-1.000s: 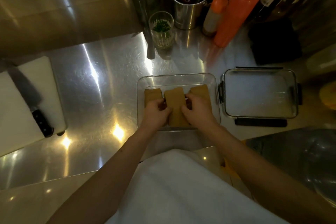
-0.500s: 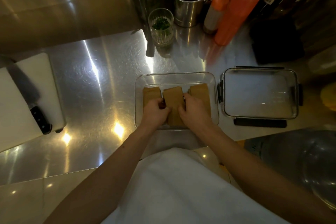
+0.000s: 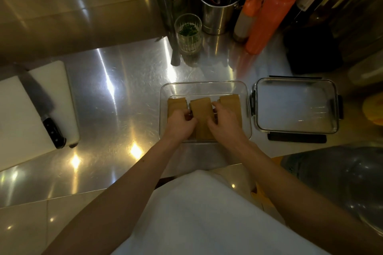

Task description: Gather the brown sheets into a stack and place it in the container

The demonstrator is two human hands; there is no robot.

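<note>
A clear glass container [image 3: 204, 87] sits on the steel counter in front of me. Inside it lie three stacks of brown sheets side by side: a left stack [image 3: 176, 104], a middle stack [image 3: 202, 114] and a right stack [image 3: 230, 102]. My left hand [image 3: 180, 125] grips the left side of the middle stack. Its right side is held by my right hand [image 3: 224, 125]. My hands cover the near ends of the outer stacks.
The container's lid [image 3: 296, 105] lies upside down just right of it. A white cutting board [image 3: 22, 114] with a knife [image 3: 44, 109] is at the left. A herb glass [image 3: 188, 33], utensil pot [image 3: 217, 10] and orange bottles [image 3: 269, 14] stand behind. A steel bowl [image 3: 348, 180] sits lower right.
Both hands stay on the middle stack with only slight finger shifts; the view has tilted a little.
</note>
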